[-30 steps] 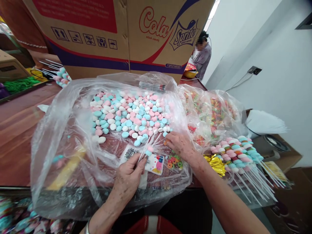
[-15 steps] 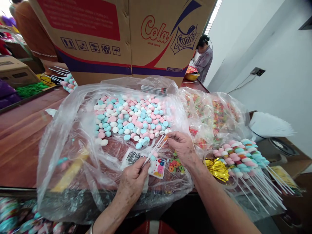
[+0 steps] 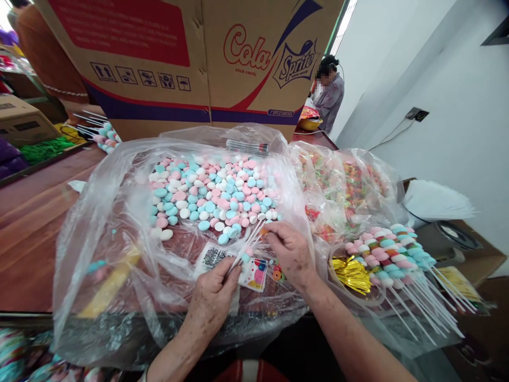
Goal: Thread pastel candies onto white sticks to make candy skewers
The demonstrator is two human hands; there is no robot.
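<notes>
White sticks (image 3: pixel 249 241) are clamped in the left hand (image 3: pixel 212 297); the right hand (image 3: pixel 292 253) grip pinches a small sweet (image 3: pixel 263 232) at their tips, just before the pastel pile (image 3: pixel 210 193). Best pushed straight, sticks steady.

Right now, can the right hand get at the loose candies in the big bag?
Probably yes. The right hand sits in the open mouth of the bag, just short of the candies, with nothing between. One catch: its fingers seem to pinch something small at the sticks that the left hand holds.
</notes>
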